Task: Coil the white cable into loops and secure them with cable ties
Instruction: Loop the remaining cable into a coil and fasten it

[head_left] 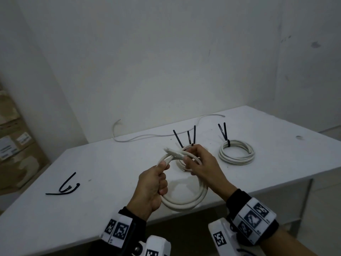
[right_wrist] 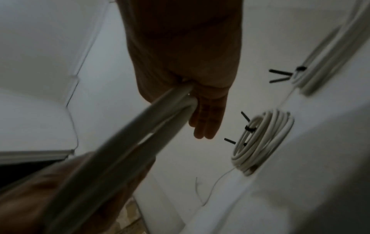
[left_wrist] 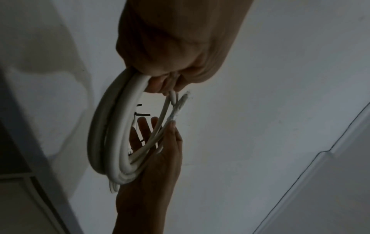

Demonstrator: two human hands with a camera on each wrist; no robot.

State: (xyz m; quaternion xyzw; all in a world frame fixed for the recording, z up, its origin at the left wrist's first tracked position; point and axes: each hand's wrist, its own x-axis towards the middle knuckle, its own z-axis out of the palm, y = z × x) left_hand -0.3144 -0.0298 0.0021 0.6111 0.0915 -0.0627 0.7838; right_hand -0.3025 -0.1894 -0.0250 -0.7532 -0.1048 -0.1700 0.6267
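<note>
A white cable coil [head_left: 184, 203] hangs in the air over the table's near edge, held by both hands. My left hand [head_left: 153, 183] grips the coil's left side in a fist, thumb on top. My right hand [head_left: 201, 165] holds the strands on the right, thumb pressing them against its fingers. The cable's free end [head_left: 170, 151] sticks out up and left between the hands. In the left wrist view the coil [left_wrist: 112, 142] runs from the left hand [left_wrist: 176, 47] down to the right hand [left_wrist: 156, 174]. In the right wrist view the strands [right_wrist: 124, 142] pass under the right hand [right_wrist: 186, 47].
Two tied coils lie on the white table [head_left: 110, 163]: one just behind my hands with black ties [head_left: 189, 137] standing up, one further right [head_left: 237, 153]. Loose black cable ties [head_left: 64, 187] lie at the left. A thin white wire [head_left: 147, 136] trails along the back edge. Cardboard boxes [head_left: 14, 145] stand far left.
</note>
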